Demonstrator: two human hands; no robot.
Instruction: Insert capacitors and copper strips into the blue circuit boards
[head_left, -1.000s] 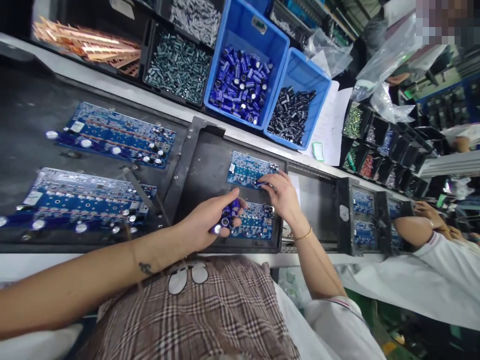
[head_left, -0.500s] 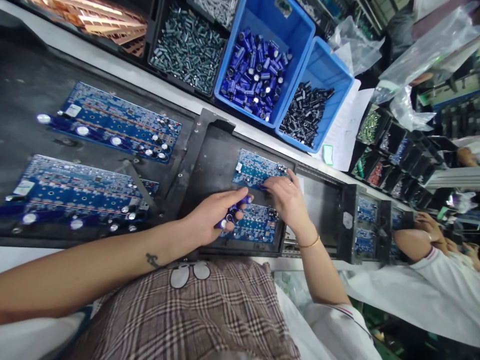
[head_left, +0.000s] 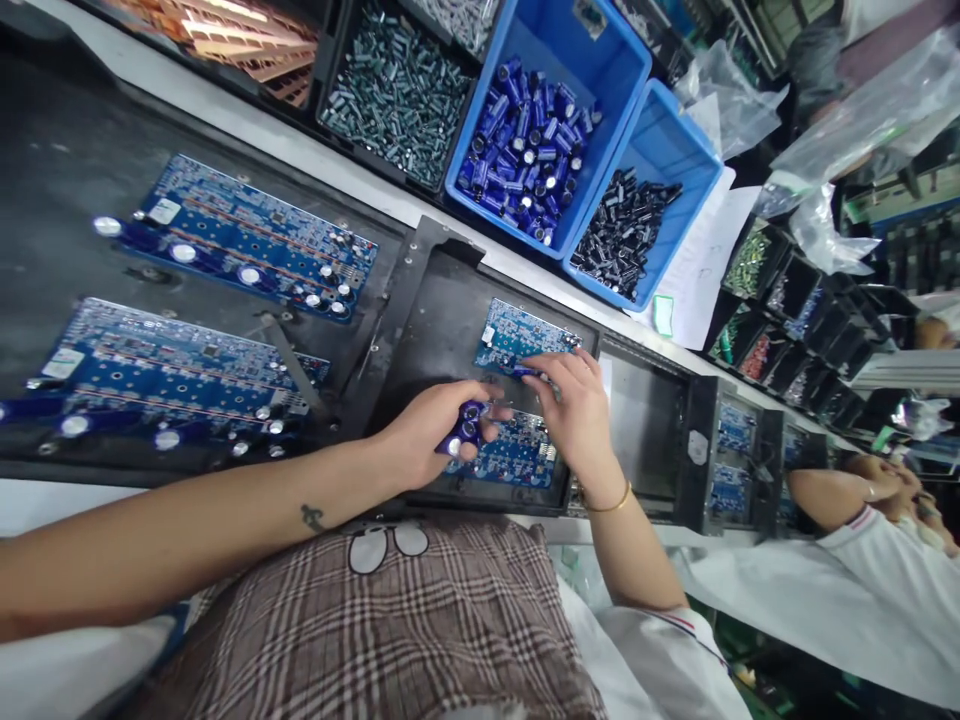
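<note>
My left hand (head_left: 431, 430) is closed around several blue capacitors (head_left: 466, 425), their silver ends showing between the fingers, over the left part of the lower circuit board (head_left: 525, 455). Just above and to the right, my right hand (head_left: 574, 400) pinches a blue capacitor (head_left: 524, 371) between thumb and fingertips. That capacitor is at the lower edge of the upper circuit board (head_left: 506, 330); whether it touches the board I cannot tell. Both boards lie in a black frame (head_left: 442, 300).
Two larger populated boards (head_left: 247, 240) (head_left: 172, 370) lie in a frame at left. Behind stand a blue bin of capacitors (head_left: 461, 180), a blue bin of black parts (head_left: 686, 200) and a black tray of small parts (head_left: 397, 100). A co-worker's arm (head_left: 832, 495) is at right.
My right hand has turned and drawn slightly down, and the pinched capacitor now shows more clearly. The fingers of my left hand have shifted around their capacitors. The whole view has moved slightly.
</note>
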